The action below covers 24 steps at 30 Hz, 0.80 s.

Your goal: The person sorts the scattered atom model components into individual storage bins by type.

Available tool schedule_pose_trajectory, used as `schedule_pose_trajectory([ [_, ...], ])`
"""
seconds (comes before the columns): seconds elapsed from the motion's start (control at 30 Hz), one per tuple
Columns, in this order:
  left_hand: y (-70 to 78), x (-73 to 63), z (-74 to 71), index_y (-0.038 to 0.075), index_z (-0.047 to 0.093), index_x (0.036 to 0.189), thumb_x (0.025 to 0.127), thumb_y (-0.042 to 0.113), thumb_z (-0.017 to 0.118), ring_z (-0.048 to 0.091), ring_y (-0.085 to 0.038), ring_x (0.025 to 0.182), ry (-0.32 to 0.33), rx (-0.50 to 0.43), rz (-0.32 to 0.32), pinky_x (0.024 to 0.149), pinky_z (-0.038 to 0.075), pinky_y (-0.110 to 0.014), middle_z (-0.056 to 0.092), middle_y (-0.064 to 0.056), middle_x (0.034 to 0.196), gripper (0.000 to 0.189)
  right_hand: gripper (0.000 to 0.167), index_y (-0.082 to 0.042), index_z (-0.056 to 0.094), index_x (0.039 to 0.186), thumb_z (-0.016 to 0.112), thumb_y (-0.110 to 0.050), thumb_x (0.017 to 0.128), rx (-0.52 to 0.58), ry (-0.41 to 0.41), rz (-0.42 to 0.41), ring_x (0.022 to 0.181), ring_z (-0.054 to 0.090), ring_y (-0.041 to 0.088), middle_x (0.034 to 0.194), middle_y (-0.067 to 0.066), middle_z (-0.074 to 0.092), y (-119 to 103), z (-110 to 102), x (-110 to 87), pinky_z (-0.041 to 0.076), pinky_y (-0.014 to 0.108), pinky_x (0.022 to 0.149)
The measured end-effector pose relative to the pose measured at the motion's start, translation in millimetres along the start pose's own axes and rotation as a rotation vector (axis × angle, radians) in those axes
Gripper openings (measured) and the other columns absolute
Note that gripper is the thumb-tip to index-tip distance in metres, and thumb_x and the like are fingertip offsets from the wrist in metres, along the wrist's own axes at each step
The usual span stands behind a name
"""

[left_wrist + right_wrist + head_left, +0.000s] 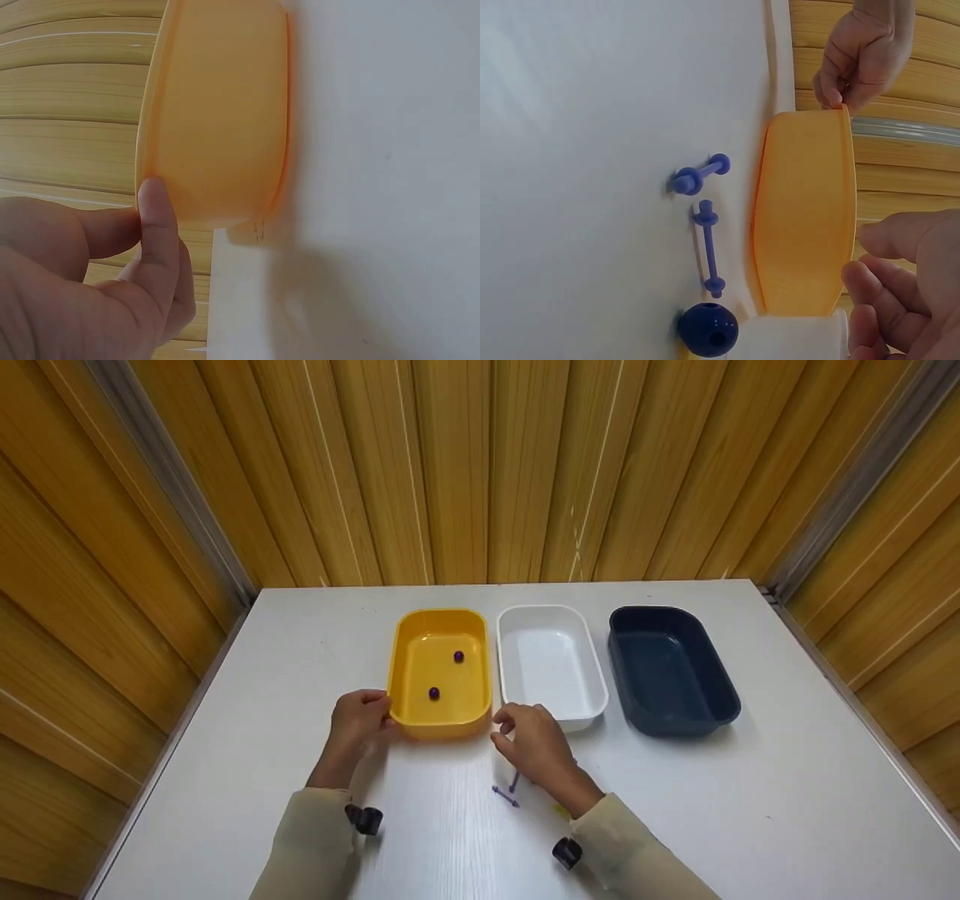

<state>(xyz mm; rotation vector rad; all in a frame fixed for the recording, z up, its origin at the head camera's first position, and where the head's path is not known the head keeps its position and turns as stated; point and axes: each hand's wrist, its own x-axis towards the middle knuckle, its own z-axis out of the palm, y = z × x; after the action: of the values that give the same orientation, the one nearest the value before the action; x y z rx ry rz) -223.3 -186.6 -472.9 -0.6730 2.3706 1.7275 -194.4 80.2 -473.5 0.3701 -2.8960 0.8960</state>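
Note:
My left hand [360, 720] pinches the left rim of the yellow tray [442, 730] near its front corner, thumb and fingertip on the edge in the left wrist view. Inside the tray lie two dark purple balls [458, 657], apart from each other. At the tray's front right corner is my right hand [536, 742], thumb and fingers loosely bent with a gap between them and nothing held. Its fingertips [859, 279] come right up to the rim in the right wrist view. Below this hand, two small purple rods with flanged ends [710, 251] lie on the table.
A white tray [602, 701] stands just right of the yellow one, and a dark blue tray [675, 727] farther right. A dark blue bead with holes [709, 330] lies beside the rods. Part of a yellow piece [561, 810] shows by the right wrist. Wood-patterned panels [450, 472] rise behind the table.

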Motion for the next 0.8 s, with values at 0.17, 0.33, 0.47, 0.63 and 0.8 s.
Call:
schedule_pose_trajectory([
  [0.17,-0.2,-0.5,-0.3,-0.002,0.065,0.128,0.102,0.012,0.056,0.064,-0.017,0.082,0.000,-0.002,0.010,0.077,0.059,-0.025,0.067,-0.018,0.116,0.030,0.014,-0.013,0.074,0.098,0.080,-0.017,0.086,0.000,-0.002,0.001,0.080,0.056,0.014,0.085,-0.003,0.073,7,0,-5.5,0.049,0.028,0.072],
  [0.33,1.1,-1.0,-0.1,0.000,0.065,0.128,0.103,0.013,0.057,0.064,-0.017,0.083,0.001,0.008,-0.007,0.077,0.059,-0.023,0.067,-0.017,0.116,0.030,0.015,-0.012,0.074,0.098,0.081,-0.016,0.085,0.001,0.011,0.004,0.080,0.057,0.014,0.085,-0.002,0.074,14,1,-11.6,0.048,0.028,0.073],
  [0.47,1.6,-1.1,0.0,0.001,0.065,0.128,0.103,0.014,0.057,0.064,-0.018,0.084,0.001,0.010,-0.017,0.079,0.059,-0.025,0.067,-0.016,0.115,0.029,0.015,-0.012,0.075,0.099,0.080,-0.015,0.085,0.013,0.003,0.035,0.081,0.058,0.014,0.085,-0.003,0.074,20,1,-15.3,0.049,0.028,0.074],
  [0.63,0.1,-0.4,-0.5,-0.001,0.065,0.127,0.102,0.013,0.057,0.064,-0.016,0.082,-0.002,-0.004,0.005,0.079,0.059,-0.026,0.067,-0.017,0.114,0.029,0.015,-0.013,0.074,0.100,0.079,-0.016,0.087,0.006,-0.026,0.099,0.084,0.058,0.014,0.086,-0.003,0.070,27,-2,-20.9,0.053,0.029,0.077],
  [0.8,-0.7,1.4,-0.2,-0.002,0.065,0.127,0.101,0.012,0.058,0.065,-0.015,0.080,0.001,-0.013,0.013,0.077,0.059,-0.023,0.067,-0.018,0.114,0.030,0.014,-0.013,0.073,0.098,0.079,-0.017,0.086,-0.016,-0.027,0.124,0.085,0.058,0.015,0.086,-0.003,0.070,36,-4,-26.8,0.053,0.035,0.083],
])
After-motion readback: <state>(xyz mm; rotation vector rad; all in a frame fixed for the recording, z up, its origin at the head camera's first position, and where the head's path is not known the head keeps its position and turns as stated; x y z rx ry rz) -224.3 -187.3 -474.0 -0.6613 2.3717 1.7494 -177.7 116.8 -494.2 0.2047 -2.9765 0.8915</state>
